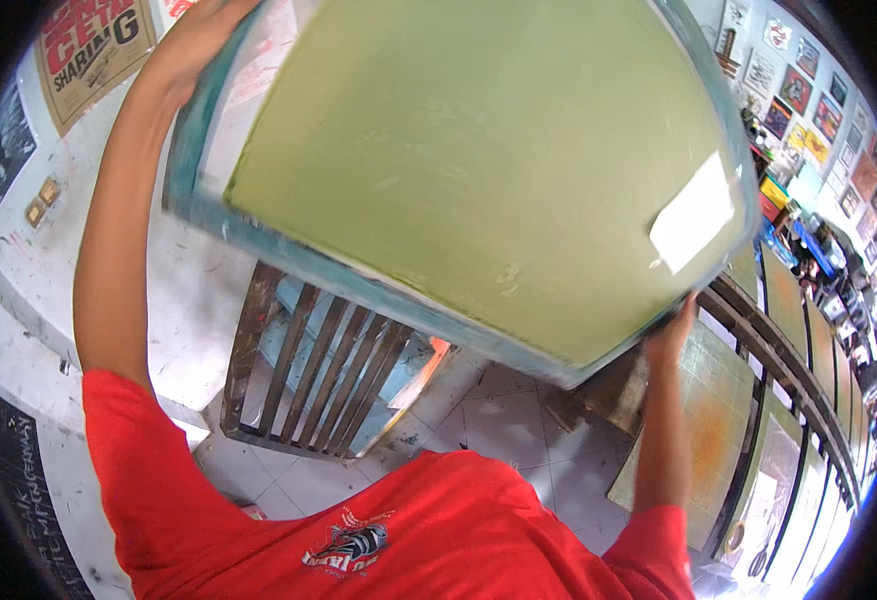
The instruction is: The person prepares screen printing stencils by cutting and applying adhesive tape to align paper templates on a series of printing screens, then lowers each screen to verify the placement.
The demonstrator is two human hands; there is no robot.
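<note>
A large screen printing frame (pixel 478 170), with blue-green edges and a yellow-green coated mesh, is lifted in front of me and tilted. My left hand (pixel 203 40) grips its upper left edge, the arm raised high; its fingers run partly out of the picture. At the lower right corner my right hand (pixel 673 328) holds the frame's edge, with most of its fingers behind it. A bright white patch of light (pixel 696 215) shows on the mesh near the right side. The frame's top runs beyond the view.
Below the frame stands a dark slatted rack (pixel 318 375) on the tiled floor (pixel 503 425). To the right, a long printing table (pixel 703 420) with several boards curves away. A white wall with a brown poster (pixel 93 55) is on the left; pictures (pixel 796 90) cover the far right wall.
</note>
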